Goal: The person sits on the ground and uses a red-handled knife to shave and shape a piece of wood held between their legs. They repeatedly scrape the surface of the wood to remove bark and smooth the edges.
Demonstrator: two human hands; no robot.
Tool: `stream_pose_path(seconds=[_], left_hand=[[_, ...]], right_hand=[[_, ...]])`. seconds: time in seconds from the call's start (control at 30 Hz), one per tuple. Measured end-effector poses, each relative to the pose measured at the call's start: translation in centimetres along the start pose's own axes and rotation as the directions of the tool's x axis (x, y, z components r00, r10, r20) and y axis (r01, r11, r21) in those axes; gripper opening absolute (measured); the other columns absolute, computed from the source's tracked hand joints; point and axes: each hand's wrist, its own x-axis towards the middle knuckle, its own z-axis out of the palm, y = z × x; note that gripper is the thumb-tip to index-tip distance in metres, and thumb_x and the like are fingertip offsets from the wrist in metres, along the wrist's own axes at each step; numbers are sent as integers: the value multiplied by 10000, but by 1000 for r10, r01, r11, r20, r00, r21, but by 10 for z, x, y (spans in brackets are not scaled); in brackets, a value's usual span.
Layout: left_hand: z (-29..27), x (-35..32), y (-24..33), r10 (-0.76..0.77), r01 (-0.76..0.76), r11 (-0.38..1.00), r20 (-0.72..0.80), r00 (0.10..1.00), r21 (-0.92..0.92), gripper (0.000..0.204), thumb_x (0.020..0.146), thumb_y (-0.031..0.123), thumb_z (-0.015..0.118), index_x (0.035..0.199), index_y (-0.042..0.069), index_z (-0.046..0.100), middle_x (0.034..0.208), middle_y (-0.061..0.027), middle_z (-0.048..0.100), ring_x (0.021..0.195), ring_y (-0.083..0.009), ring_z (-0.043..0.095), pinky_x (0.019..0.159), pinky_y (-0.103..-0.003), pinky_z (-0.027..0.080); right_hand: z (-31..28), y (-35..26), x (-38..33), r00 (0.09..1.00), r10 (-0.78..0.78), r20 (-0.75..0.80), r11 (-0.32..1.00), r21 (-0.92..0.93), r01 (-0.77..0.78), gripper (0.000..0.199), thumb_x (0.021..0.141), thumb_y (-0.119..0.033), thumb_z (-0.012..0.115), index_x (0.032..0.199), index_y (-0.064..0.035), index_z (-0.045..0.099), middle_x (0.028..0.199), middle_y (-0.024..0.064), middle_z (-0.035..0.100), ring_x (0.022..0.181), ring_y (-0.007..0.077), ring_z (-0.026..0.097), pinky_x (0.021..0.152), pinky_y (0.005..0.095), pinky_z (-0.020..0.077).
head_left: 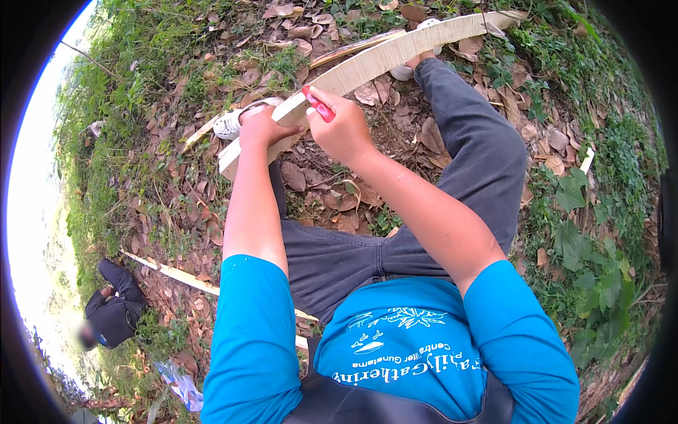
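A long pale wooden plank [385,56] lies across my feet, from the left of my legs to the far right. It looks bowed in this wide view. My left hand [261,127] is closed around its near left part, with the thumb along the near side. In my right hand [342,131] is a slim red tool [323,110], gripped with its end at the plank's upper edge. Whether it is a marker or a cutter I cannot make out, as my fingers cover most of it.
Another wooden strip [357,49] lies just beyond the plank. A thin strip [187,278] is on the ground to my left. Further left sits a person in dark clothes [121,307]. A bluish plastic bag [180,386] lies at lower left. Dry leaves and green plants cover the ground.
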Motion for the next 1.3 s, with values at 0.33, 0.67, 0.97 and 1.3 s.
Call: stream_pose_path(seconds=[0.33,0.67,0.97,1.3], left_hand=[[-11,-9,7,67,-67,998,33,997,-2,1027,631,863,799,1309,95,731,1221,-164,774,1160,-319,734,1007,-439,549],[-12,10,-4,96,-90,992,68,993,-86,962,620,810,842,1273,109,755,1249,-182,758,1176,-344,715,1030,-461,548],[-22,2,-13,61,-55,993,59,996,-101,941,639,810,828,1287,132,756,1250,-137,774,1159,-295,738,1017,-435,557],[-23,1,-6,24,-21,998,42,999,-61,920,630,812,830,1321,211,741,1231,-99,786,1134,-273,751,970,-446,578]], right_hand=[[-13,66,-71,996,-84,23,994,72,82,530,1036,-117,677,1550,-75,557,1272,153,746,993,106,663,900,279,533],[-9,83,-73,997,-57,45,998,39,55,546,1048,-132,680,1574,-113,535,1333,150,717,1142,145,666,1013,300,508],[-17,83,-39,994,-98,49,990,106,93,571,1036,-125,701,1577,-74,523,1302,100,708,889,89,662,790,258,557],[-33,59,-30,980,53,194,993,97,-73,566,1029,-104,690,1569,-76,525,1260,140,716,779,147,702,725,311,592]])
